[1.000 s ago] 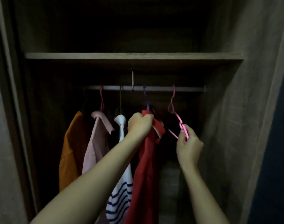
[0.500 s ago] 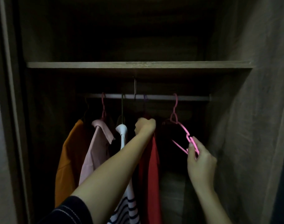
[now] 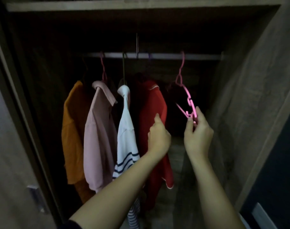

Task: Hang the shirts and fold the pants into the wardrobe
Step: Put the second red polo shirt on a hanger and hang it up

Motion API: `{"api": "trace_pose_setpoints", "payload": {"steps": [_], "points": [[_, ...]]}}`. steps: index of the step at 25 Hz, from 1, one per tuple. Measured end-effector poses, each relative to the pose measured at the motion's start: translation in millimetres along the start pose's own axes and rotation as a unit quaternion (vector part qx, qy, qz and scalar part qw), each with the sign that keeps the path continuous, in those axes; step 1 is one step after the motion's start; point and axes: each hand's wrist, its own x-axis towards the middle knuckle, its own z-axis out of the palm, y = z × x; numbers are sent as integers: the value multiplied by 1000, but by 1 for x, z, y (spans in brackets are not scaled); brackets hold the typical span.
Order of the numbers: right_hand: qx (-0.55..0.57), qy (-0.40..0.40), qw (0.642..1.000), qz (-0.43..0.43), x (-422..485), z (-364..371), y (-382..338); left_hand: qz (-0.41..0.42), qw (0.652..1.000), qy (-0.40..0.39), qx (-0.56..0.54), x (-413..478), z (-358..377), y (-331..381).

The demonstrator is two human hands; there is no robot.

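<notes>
Inside the dark wardrobe a metal rail (image 3: 165,55) carries an orange shirt (image 3: 73,129), a pink shirt (image 3: 99,139), a white striped shirt (image 3: 126,133) and a red shirt (image 3: 151,103). My left hand (image 3: 159,138) rests against the front of the red shirt, its fingers loosely curled and not gripping. An empty pink hanger (image 3: 189,100) hangs on the rail at the right. My right hand (image 3: 198,131) pinches its lower end between fingers and thumb.
The wardrobe's left door frame (image 3: 25,129) and right side wall (image 3: 256,96) close in the space. A wooden shelf (image 3: 141,4) runs above the rail. The floor of the wardrobe below the hanger is dim.
My left hand let go of the red shirt's top and dropped to its front; the red shirt now hangs on the rail. My right hand stays on the pink hanger. The view tilted down.
</notes>
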Motion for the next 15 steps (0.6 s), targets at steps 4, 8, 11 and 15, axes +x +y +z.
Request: {"api": "trace_pose_setpoints", "payload": {"steps": [4, 8, 11, 15], "points": [[37, 20, 999, -35, -22, -15, -16, 70, 996, -20, -51, -27, -32, -18], [100, -10, 994, -51, -62, 2, -47, 118, 985, 68, -103, -64, -85, -73], [148, -97, 983, -55, -119, 45, -73, 66, 985, 140, -74, -92, -129, -143], [186, -270, 945, -19, -218, 111, -120, -4, 988, 126, 89, -141, -195, -241]]}}
